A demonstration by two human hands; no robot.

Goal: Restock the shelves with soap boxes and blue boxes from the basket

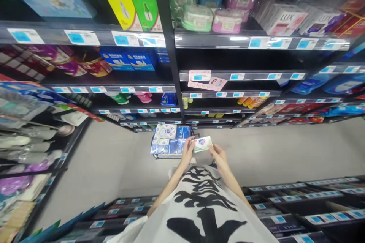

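A small white and green soap box (pixel 202 143) with a blue and red logo is held out in front of my body. My left hand (pixel 188 149) grips its left end, and my right hand (pixel 218 154) pinches the lower right corner. Fingers of both hands are closed on the cardboard. Just left of my left hand stands a low cart (pixel 159 157) loaded with packs. White and green soap packs (pixel 167 130) lie on its left part, and blue packs (pixel 184 133) on its right.
Shop shelves (pixel 196 40) rise ahead, carrying soap dishes (pixel 198 18), LUX boxes (pixel 286 18) and yellow and green boxes (pixel 121 2). A rack of goods (pixel 37 140) borders the left side. Grey floor (pixel 270 148) extends right; more shelving (pixel 285 199) is behind me.
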